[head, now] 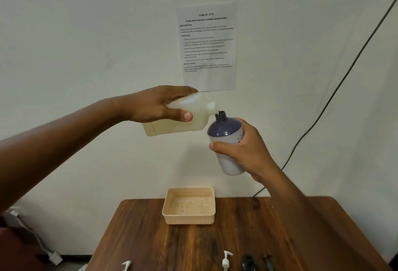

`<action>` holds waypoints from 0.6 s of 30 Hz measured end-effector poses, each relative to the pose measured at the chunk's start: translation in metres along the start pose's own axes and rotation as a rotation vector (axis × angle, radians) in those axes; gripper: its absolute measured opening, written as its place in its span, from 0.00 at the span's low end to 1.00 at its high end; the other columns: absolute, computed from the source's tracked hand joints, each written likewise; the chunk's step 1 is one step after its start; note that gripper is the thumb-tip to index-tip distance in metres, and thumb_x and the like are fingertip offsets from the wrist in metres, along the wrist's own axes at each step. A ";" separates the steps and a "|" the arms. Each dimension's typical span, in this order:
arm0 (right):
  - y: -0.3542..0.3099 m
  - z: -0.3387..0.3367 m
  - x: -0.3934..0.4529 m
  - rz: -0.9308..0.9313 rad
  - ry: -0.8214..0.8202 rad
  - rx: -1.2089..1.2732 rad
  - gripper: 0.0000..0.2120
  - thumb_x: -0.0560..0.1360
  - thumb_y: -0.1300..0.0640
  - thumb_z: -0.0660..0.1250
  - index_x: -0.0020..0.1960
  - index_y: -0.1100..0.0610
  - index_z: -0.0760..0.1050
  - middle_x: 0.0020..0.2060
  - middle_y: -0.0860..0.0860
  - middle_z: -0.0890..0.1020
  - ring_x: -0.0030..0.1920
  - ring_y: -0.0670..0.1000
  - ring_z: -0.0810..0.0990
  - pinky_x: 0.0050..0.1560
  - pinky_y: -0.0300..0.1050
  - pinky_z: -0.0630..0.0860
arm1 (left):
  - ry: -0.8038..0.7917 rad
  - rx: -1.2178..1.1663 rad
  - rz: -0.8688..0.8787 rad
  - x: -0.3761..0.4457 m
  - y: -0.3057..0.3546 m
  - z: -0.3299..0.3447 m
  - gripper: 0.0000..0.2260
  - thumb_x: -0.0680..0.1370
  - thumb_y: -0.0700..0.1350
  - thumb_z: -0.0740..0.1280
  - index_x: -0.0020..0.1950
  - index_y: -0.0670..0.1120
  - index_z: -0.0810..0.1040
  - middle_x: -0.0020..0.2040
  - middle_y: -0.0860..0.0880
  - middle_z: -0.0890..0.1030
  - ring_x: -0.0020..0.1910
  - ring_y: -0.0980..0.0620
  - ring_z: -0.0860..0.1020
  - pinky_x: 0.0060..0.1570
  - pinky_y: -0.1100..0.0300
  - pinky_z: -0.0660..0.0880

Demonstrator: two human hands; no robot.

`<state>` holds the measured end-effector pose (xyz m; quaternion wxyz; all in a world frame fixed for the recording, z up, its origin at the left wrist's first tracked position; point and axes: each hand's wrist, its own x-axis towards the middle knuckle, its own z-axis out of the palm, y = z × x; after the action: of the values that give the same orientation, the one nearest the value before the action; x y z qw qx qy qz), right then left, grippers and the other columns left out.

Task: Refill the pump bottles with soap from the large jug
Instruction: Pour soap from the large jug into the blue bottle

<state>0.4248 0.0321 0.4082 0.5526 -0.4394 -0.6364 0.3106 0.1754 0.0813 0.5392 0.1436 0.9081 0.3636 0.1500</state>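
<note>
The left hand [155, 105] is closed around the soap jug [183, 115], held almost horizontal, its spout just above-left of the open mouth of the pump bottle [226, 141], which the right hand [247, 152] grips, high above the bench [247, 238].

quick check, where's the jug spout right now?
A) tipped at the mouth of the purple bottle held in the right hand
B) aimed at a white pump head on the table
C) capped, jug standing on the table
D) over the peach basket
A: the left hand holds the jug tipped sideways, its spout meeting the open neck of the purple bottle gripped by the right hand, in the air well above the basket.
</note>
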 end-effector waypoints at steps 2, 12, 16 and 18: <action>0.000 0.000 0.000 -0.001 -0.003 0.006 0.26 0.64 0.49 0.82 0.56 0.40 0.73 0.48 0.38 0.81 0.47 0.39 0.80 0.39 0.34 0.77 | 0.000 0.011 0.003 0.000 0.001 -0.001 0.26 0.76 0.63 0.68 0.73 0.59 0.72 0.59 0.62 0.80 0.57 0.59 0.79 0.50 0.66 0.76; -0.003 0.000 -0.001 -0.002 -0.005 0.011 0.27 0.60 0.43 0.79 0.55 0.38 0.73 0.47 0.32 0.79 0.48 0.37 0.79 0.37 0.33 0.77 | -0.004 0.030 0.001 0.001 0.003 -0.002 0.27 0.76 0.63 0.67 0.74 0.59 0.71 0.59 0.62 0.80 0.56 0.60 0.79 0.49 0.67 0.76; -0.002 -0.001 -0.001 -0.005 -0.001 0.009 0.26 0.61 0.45 0.80 0.55 0.38 0.73 0.47 0.36 0.80 0.49 0.38 0.79 0.38 0.34 0.77 | -0.005 0.033 0.004 0.001 0.005 -0.003 0.27 0.76 0.63 0.67 0.74 0.59 0.71 0.58 0.61 0.80 0.56 0.59 0.79 0.48 0.67 0.76; -0.001 -0.002 -0.001 -0.006 0.002 0.008 0.26 0.63 0.46 0.81 0.56 0.39 0.73 0.47 0.37 0.80 0.48 0.38 0.80 0.38 0.35 0.78 | -0.009 0.036 0.003 0.001 0.005 -0.004 0.27 0.76 0.63 0.67 0.74 0.58 0.71 0.59 0.61 0.80 0.57 0.58 0.79 0.49 0.66 0.76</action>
<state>0.4261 0.0302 0.4093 0.5559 -0.4358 -0.6359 0.3111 0.1781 0.0792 0.5445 0.1286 0.9117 0.3644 0.1395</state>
